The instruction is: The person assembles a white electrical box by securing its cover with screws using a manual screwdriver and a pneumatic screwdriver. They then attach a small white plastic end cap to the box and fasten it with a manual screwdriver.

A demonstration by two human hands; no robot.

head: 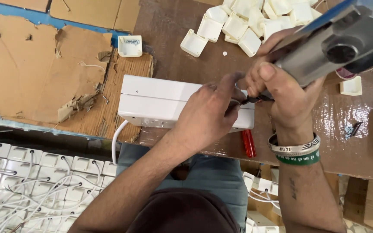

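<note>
A long white plastic box [160,101] lies on its side at the front edge of the workbench, a white cable [116,140] leaving its lower left end. My left hand [208,114] rests over the box's right part, fingers curled toward its end. My right hand [281,90] grips a grey metal power tool [337,43] whose dark tip [255,99] meets the box's right end between both hands. On my right wrist sit a silver bangle and a green band.
Several small white plastic caps [247,21] are heaped at the back of the brown bench. Torn cardboard [44,69] covers the left. A red-handled tool [248,143] lies at the bench edge. Finished white boxes with cables [31,181] fill the floor at lower left.
</note>
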